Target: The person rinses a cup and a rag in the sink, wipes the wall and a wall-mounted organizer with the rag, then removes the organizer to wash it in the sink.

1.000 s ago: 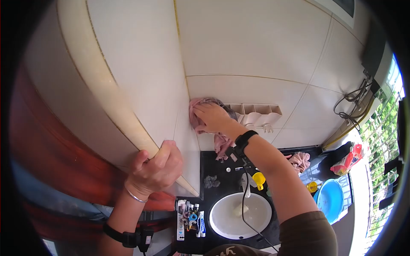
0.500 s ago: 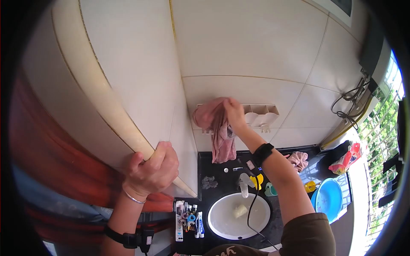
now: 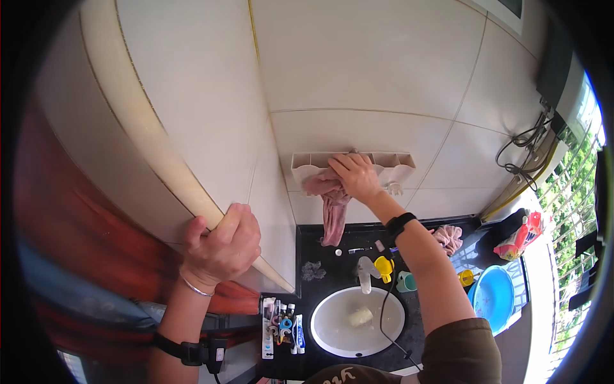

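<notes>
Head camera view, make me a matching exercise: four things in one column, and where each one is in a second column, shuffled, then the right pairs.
Things
1. Hanging pink cloth
2. Left hand
3. Pale lump
4. Blue basin

Places
A. Inside the white sink
B. Near the barred window, at the picture's right
C. Under the right hand, at the wall rack
D. Around the cream edge strip

Pairs: 1-C, 2-D, 3-A, 4-B
</notes>
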Demonstrator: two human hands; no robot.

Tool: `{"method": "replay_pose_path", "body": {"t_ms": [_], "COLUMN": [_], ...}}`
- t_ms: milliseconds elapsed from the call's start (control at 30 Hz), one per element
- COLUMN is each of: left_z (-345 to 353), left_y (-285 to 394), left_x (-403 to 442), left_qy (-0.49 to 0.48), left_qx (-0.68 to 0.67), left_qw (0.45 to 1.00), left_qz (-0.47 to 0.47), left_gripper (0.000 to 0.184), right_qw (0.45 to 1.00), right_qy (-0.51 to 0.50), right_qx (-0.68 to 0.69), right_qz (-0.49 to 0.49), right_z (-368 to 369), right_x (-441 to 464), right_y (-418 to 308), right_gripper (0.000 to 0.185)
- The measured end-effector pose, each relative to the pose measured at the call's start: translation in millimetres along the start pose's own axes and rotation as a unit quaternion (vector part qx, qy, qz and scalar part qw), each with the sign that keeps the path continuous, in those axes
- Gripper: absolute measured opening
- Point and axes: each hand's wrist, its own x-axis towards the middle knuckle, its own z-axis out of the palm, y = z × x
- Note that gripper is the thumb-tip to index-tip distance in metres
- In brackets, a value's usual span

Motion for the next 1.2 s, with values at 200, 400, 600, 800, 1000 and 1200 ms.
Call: {"method": "replay_pose_path", "body": {"t_ms": [200,400,600,800,1000,1200], "left_z": [1.1,1.8,2.0,2.0,1.0,3.0], "left_y": [0.1,3.3,3.3,3.7,2.6,5.7], "left_x": [0.2,0.9,-0.4,-4.8,-3.6,-2.7], "left_qy": [0.014,0.031,0.014,0.000,0.005,0.032], "left_qx": [-0.001,-0.013,0.003,0.000,0.006,-0.016], "left_qw": [1.000,0.999,0.999,1.000,0.999,0.998], "left_qz": [-0.015,-0.036,-0.037,-0.011,-0.035,-0.056], "left_gripper": [0.017,0.015,0.016,0.022,0.020,0.016], "right_qw": [0.988,0.796,0.999,0.998,0.912,0.943], "right_qy": [0.071,0.259,0.001,-0.015,0.064,0.116], "right_qx": [0.065,0.357,0.027,0.049,0.105,0.181], "right_qz": [0.120,0.414,0.025,0.033,0.392,0.254], "right_z": [-28.2,-39.4,67.0,58.2,9.7,12.5], "right_x": [-34.9,12.7,9.0,-20.1,-57.7,-2.1], "right_y": [32.9,-42.7,-92.5,-85.5,-38.5,-66.4], "right_gripper": [0.032,0.026,0.038,0.025,0.022,0.030]}}
